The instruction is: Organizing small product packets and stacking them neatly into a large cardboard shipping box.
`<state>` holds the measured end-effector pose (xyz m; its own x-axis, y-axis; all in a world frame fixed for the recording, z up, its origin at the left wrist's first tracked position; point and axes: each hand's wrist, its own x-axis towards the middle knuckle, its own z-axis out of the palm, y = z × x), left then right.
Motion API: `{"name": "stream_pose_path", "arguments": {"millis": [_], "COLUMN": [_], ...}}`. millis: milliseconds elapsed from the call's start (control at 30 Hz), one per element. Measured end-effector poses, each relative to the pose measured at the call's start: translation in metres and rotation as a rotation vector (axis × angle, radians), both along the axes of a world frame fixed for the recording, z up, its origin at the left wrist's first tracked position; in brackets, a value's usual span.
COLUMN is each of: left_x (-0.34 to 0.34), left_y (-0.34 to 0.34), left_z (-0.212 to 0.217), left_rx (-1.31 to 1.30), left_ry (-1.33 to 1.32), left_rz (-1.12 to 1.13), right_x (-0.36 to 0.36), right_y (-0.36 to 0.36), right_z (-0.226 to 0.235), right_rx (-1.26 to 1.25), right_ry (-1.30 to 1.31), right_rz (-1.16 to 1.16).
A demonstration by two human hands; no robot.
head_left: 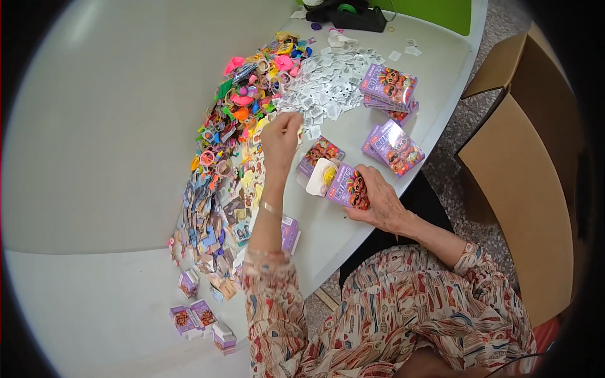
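I log: small box (348, 187), purple with orange cartoon print and white open flap; tabletop (94, 126), plain white; trinket heap (242, 104), pink, orange, green; sleeves (403, 315), cream with rust-and-blue pattern.

Single head-worn fisheye view, looking steeply down from above the seated person onto the white table (94, 126). Table fills the left and centre, its edge bending toward the rim. Forearms enter from below the table; cardboard boxes (529, 189) lie right of it. Close range.
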<state>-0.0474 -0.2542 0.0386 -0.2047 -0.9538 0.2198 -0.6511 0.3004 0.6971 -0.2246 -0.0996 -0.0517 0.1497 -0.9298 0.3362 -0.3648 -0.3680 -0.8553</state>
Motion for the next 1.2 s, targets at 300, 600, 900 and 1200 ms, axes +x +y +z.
{"name": "stream_pose_path", "arguments": {"millis": [300,600,900,1200], "left_x": [-0.003,0.028,0.021,0.017], "left_y": [-0.089,-0.064,0.071,0.101], "left_z": [-0.089,-0.049,0.019,0.003], "left_rx": [-0.369,-0.059,0.226,0.069], "left_ry": [-0.408,0.087,0.313,-0.115], "left_rz": [0.124,0.036,-0.045,-0.228], "right_x": [0.008,0.011,0.012,0.016], "right_y": [0.0,0.003,-0.003,0.009], "right_z": [-0.005,-0.004,-0.005,-0.003], "right_rx": [-0.087,-0.11,-0.121,-0.144], "right_ry": [0.036,0.012,0.021,0.041], "right_rz": [-0.019,-0.016,-0.138,-0.11]}}
